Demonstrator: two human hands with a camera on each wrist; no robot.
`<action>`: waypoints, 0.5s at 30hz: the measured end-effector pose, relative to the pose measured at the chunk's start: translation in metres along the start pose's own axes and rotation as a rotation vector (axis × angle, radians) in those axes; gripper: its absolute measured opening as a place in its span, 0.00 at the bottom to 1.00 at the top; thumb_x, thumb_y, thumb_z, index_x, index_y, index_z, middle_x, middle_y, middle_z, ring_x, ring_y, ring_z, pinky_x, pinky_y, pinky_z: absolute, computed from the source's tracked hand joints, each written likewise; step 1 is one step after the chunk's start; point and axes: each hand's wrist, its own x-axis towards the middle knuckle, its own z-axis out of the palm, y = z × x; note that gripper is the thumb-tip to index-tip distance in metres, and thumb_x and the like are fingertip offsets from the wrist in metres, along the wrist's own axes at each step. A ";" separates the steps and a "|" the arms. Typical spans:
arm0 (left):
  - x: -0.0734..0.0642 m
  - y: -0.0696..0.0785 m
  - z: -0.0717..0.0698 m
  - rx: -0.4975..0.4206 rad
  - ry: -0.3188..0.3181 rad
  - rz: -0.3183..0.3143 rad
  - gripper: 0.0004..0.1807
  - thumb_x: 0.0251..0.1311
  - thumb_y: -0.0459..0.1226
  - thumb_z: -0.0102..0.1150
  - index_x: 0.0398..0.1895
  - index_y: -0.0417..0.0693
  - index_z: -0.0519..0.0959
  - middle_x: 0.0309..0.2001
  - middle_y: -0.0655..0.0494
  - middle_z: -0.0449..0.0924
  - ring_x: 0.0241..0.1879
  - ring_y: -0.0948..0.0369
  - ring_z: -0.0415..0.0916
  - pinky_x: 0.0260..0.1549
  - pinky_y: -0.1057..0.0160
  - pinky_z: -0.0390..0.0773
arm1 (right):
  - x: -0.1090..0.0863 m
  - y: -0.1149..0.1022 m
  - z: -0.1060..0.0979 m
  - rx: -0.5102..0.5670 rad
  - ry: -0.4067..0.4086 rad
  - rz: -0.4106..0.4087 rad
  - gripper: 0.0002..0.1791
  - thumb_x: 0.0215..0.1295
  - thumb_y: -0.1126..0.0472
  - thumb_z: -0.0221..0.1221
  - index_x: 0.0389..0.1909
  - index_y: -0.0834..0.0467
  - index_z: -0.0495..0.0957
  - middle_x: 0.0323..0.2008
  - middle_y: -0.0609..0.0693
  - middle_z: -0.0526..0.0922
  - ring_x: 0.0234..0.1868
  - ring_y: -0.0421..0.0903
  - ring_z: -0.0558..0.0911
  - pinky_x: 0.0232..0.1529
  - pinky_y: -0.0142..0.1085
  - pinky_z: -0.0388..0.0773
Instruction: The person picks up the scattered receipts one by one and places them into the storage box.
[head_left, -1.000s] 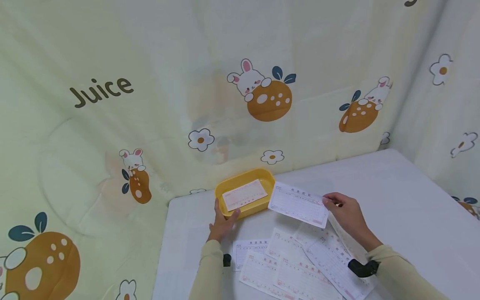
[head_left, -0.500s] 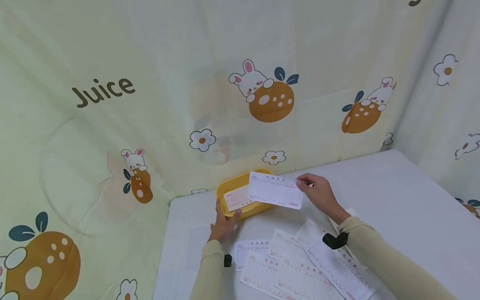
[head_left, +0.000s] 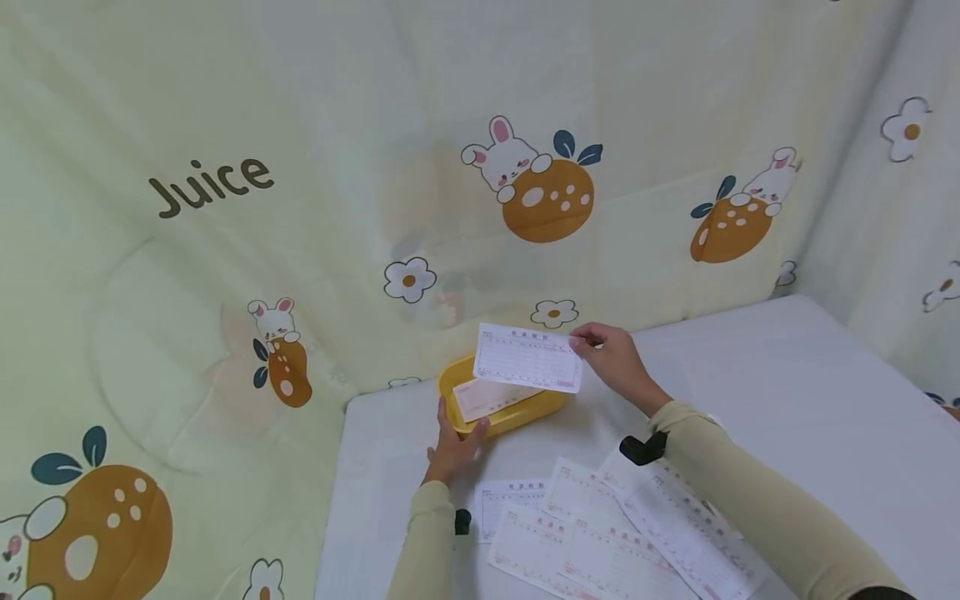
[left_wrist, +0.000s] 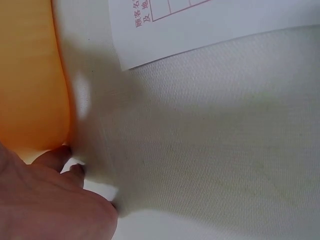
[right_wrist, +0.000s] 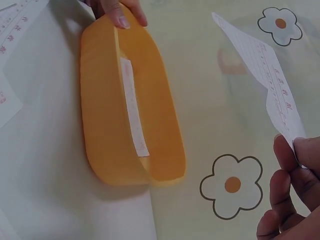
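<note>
My right hand (head_left: 611, 358) pinches a printed receipt slip (head_left: 528, 358) by its right corner. The slip is white with a ruled grid and hangs over the yellow tray (head_left: 517, 414), overlapping its back right part in the head view. Seen from the right wrist, the slip (right_wrist: 270, 75) bends along its length between thumb and fingers. My left hand (head_left: 453, 446) grips the tray's left end, thumb on the front side and a finger along the left side. Inside the tray lies a pinkish printed slip (head_left: 487, 398), partly covered by the held one in the head view.
Several printed slips (head_left: 600, 533) lie overlapping on the white table (head_left: 720, 367) in front of the tray. Behind the table hangs a curtain (head_left: 360, 192) with rabbit and fruit prints. The right forearm passes over part of the slips.
My right hand has carried the receipt slip left and away from me, from the tray's right side to over the tray. My left hand has kept its grip on the tray.
</note>
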 end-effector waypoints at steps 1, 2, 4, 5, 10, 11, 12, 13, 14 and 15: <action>-0.003 0.004 -0.001 -0.008 0.005 0.000 0.68 0.61 0.73 0.63 0.89 0.57 0.32 0.84 0.34 0.49 0.81 0.33 0.49 0.73 0.24 0.25 | 0.001 -0.001 0.002 0.010 0.000 0.007 0.12 0.80 0.65 0.59 0.55 0.68 0.83 0.48 0.62 0.85 0.50 0.58 0.79 0.49 0.43 0.79; -0.004 0.005 -0.001 -0.006 0.006 -0.003 0.68 0.61 0.73 0.63 0.89 0.57 0.32 0.84 0.35 0.49 0.81 0.34 0.49 0.73 0.24 0.25 | 0.003 -0.001 0.005 0.020 -0.002 0.012 0.12 0.80 0.65 0.59 0.56 0.68 0.83 0.48 0.62 0.85 0.50 0.58 0.79 0.49 0.42 0.80; -0.007 0.008 -0.003 -0.015 0.007 -0.004 0.68 0.61 0.72 0.65 0.89 0.56 0.33 0.84 0.34 0.49 0.81 0.33 0.49 0.73 0.24 0.25 | 0.005 -0.002 0.011 0.043 -0.008 0.029 0.12 0.80 0.65 0.59 0.56 0.68 0.83 0.48 0.62 0.85 0.50 0.58 0.79 0.49 0.41 0.80; -0.007 0.007 -0.003 -0.014 0.006 0.000 0.69 0.61 0.72 0.64 0.89 0.56 0.33 0.84 0.34 0.49 0.81 0.33 0.49 0.73 0.24 0.25 | 0.006 -0.003 0.014 0.048 -0.012 0.038 0.12 0.81 0.65 0.59 0.56 0.68 0.83 0.49 0.62 0.84 0.50 0.58 0.79 0.50 0.40 0.80; -0.004 0.005 -0.002 -0.019 0.007 0.017 0.69 0.61 0.72 0.64 0.89 0.55 0.33 0.84 0.33 0.50 0.80 0.33 0.51 0.73 0.23 0.26 | 0.014 -0.008 0.030 0.059 -0.038 0.043 0.13 0.81 0.64 0.59 0.57 0.67 0.83 0.50 0.62 0.85 0.50 0.57 0.80 0.52 0.40 0.82; -0.002 0.003 -0.002 -0.010 0.005 0.017 0.69 0.61 0.73 0.63 0.89 0.56 0.33 0.84 0.34 0.50 0.81 0.34 0.51 0.73 0.23 0.27 | 0.016 -0.010 0.033 0.059 -0.041 0.042 0.13 0.81 0.64 0.59 0.57 0.67 0.84 0.50 0.61 0.85 0.50 0.57 0.80 0.52 0.40 0.82; -0.001 0.002 -0.001 -0.015 0.004 0.015 0.69 0.60 0.73 0.64 0.89 0.56 0.32 0.84 0.34 0.49 0.81 0.34 0.51 0.73 0.23 0.26 | 0.017 -0.012 0.035 0.063 -0.044 0.040 0.13 0.81 0.64 0.60 0.57 0.67 0.84 0.50 0.61 0.85 0.50 0.57 0.80 0.52 0.41 0.82; 0.000 0.002 -0.002 -0.017 -0.002 0.012 0.70 0.60 0.74 0.63 0.89 0.56 0.32 0.84 0.35 0.49 0.81 0.35 0.50 0.73 0.24 0.25 | 0.019 -0.014 0.037 0.063 -0.045 0.036 0.13 0.81 0.64 0.60 0.56 0.67 0.84 0.50 0.61 0.85 0.49 0.57 0.80 0.52 0.41 0.83; 0.002 -0.001 0.000 -0.009 -0.004 0.008 0.70 0.59 0.75 0.63 0.89 0.57 0.31 0.85 0.36 0.49 0.81 0.35 0.50 0.73 0.25 0.25 | 0.020 -0.016 0.039 0.062 -0.045 0.036 0.13 0.81 0.64 0.60 0.56 0.66 0.84 0.49 0.61 0.85 0.49 0.57 0.80 0.52 0.42 0.83; 0.002 0.000 -0.001 -0.012 -0.006 0.006 0.71 0.58 0.76 0.62 0.89 0.56 0.31 0.85 0.36 0.49 0.81 0.35 0.50 0.73 0.25 0.25 | 0.022 -0.017 0.040 0.062 -0.044 0.030 0.12 0.81 0.64 0.60 0.56 0.66 0.84 0.49 0.61 0.85 0.49 0.57 0.80 0.52 0.43 0.83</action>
